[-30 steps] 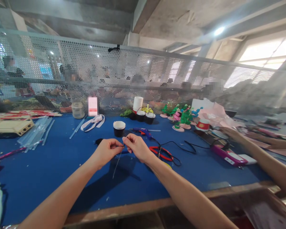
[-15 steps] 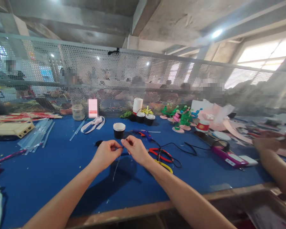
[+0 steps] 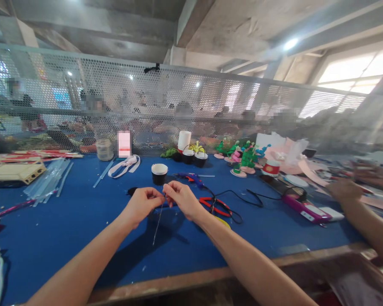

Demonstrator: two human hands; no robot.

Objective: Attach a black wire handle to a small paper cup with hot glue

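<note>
left hand (image 3: 142, 204) and right hand (image 3: 182, 199) pinch a thin wire (image 3: 158, 222); black cup (image 3: 159, 173) contents unseen.

Blue worktable (image 3: 67, 229), perforated mesh screen (image 3: 210, 97), concrete ceiling (image 3: 121, 25), bright window (image 3: 351, 76)

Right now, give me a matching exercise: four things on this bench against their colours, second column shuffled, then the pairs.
Things:
1. paper cup
2. pliers handles
3. table cover
4. thin wire pinched between left hand and right hand

Colours:
A. blue
B. grey
C. black with a white rim
D. red

Pairs: 1-C, 2-D, 3-A, 4-B
</note>
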